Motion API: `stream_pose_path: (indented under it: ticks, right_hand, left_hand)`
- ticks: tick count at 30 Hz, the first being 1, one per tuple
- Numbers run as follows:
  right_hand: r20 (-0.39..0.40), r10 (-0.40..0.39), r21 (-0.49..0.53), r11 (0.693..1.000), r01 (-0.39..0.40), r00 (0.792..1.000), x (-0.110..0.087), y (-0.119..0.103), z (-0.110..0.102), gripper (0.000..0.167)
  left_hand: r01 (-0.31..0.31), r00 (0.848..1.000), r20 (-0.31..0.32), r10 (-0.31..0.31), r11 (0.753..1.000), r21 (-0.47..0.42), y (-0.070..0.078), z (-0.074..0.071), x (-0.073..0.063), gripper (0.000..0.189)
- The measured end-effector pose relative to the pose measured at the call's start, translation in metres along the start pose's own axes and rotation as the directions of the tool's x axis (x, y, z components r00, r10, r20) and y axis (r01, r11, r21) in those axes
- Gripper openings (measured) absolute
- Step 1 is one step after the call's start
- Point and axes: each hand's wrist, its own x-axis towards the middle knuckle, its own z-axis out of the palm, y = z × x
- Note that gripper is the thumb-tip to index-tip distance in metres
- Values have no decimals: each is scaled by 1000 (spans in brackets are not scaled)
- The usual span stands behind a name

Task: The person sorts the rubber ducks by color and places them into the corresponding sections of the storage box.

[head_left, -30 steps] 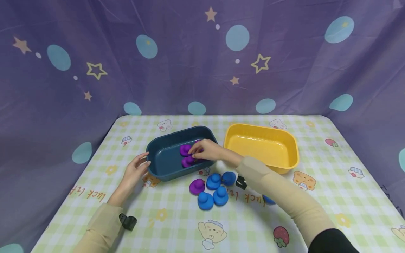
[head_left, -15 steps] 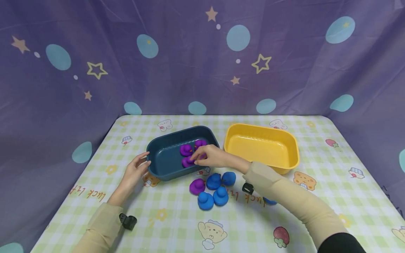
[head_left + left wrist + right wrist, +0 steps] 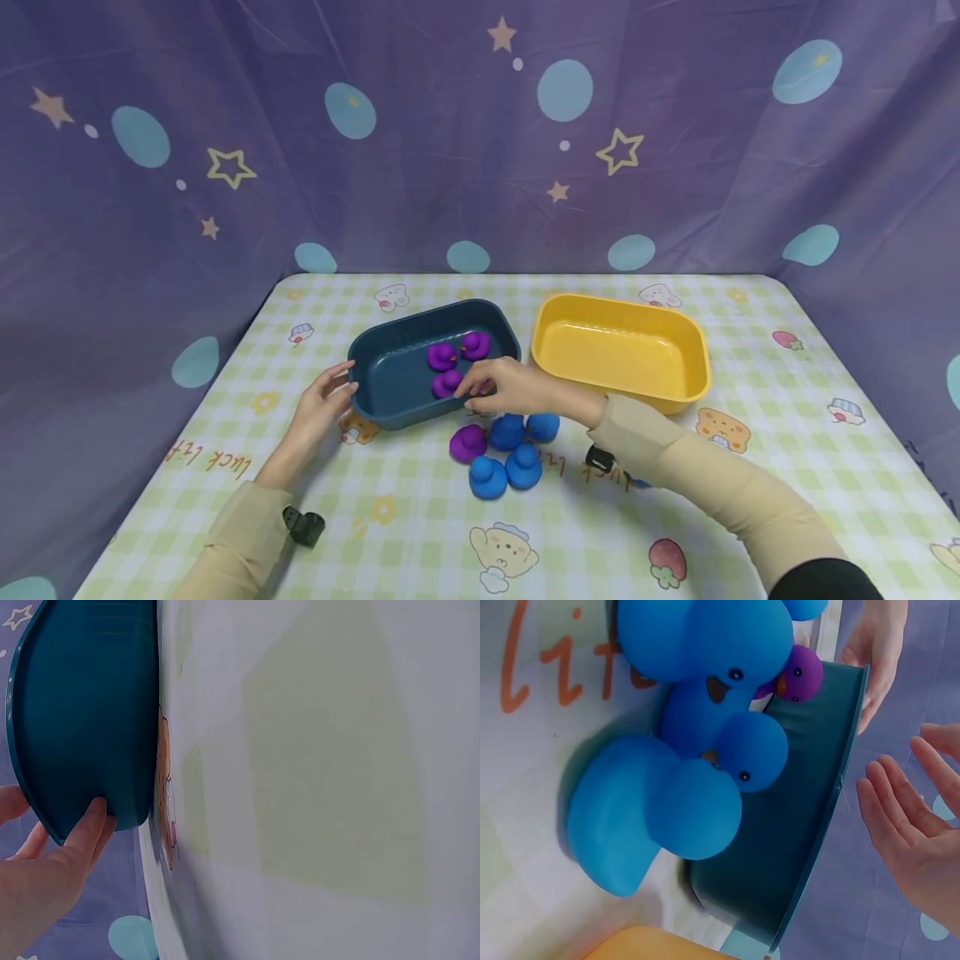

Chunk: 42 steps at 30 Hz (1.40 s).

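My left hand (image 3: 318,408) touches the left end of a dark teal tub (image 3: 397,414), its fingers laid against the outer wall and rim. Just over the tub's front right rim is my right hand (image 3: 502,385), fingers extended, holding nothing. Inside the tub sit several purple rubber ducks, among them a duck (image 3: 441,357) near the middle and another duck (image 3: 475,345) behind it; one is partly hidden by the right hand. In front of the tub, a purple duck (image 3: 468,443) stands on the cloth beside several blue rubber ducks (image 3: 524,467).
Right of the teal tub stands a yellow tub (image 3: 622,358) with nothing in it. Another blue duck (image 3: 640,482) shows partly behind the right sleeve. A checked tablecloth (image 3: 390,550) covers the table, and a purple star-print curtain (image 3: 420,200) hangs around it.
My right hand has drawn back from over the ducks in the tub toward its front right rim, uncovering the purple ducks. The left hand has stayed at the tub's end.
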Motion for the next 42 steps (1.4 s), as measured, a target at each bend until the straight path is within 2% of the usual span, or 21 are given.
stream_pose_path:
  ticks: [2, 4, 5, 9, 11, 12, 20, 27, 34, 38, 42]
  right_hand:
    - [11, -10, 3, 1000, 10, 1000, -2, -1, 2, 19]
    - [23, -20, 9, 1000, 20, 1000, -5, -2, 4, 19]
    - [26, -23, 7, 1000, 23, 999, -6, -3, 5, 18]
    - [49, -24, -7, 1000, 25, 999, -10, -2, 9, 19]
    - [64, -19, -24, 1000, 20, 998, -11, -1, 10, 20]
    - [75, -14, -30, 999, 16, 997, -12, -1, 10, 21]
    - [148, 1, -58, 998, 8, 989, -14, 0, 15, 23]
    - [165, 5, -77, 997, 8, 986, -14, 3, 19, 23]
    - [171, -7, -88, 996, 22, 985, -13, 5, 21, 24]
    - [177, -10, -92, 995, 26, 984, -12, 7, 23, 25]
    - [186, -9, -85, 996, 25, 983, -11, 8, 24, 26]
  left_hand:
    - [-4, 1000, -1, 4, 1000, 5, 3, 1, -2, 60]
    - [26, 1000, 11, -27, 1000, 3, 18, 2, -8, 55]
    - [20, 1000, 12, -20, 1000, 1, 18, 2, -9, 55]
    - [16, 1000, 12, -16, 1000, -11, 14, 2, -6, 57]
    - [-18, 1000, -2, 18, 1000, -8, 0, 0, 0, 61]
    - [-13, 1000, -2, 13, 1000, -6, -1, 0, 0, 61]
    - [7, 1000, 0, -7, 1000, 18, -1, 0, 0, 58]
    - [6, 1000, 14, -5, 1000, -3, 6, 0, -3, 57]
    - [4, 1000, 8, -4, 1000, 3, 2, -1, -2, 57]
    - [-5, 1000, 21, 5, 1000, 2, 10, 0, -5, 53]
    - [21, 1000, 21, -21, 1000, 6, 30, 4, -15, 52]
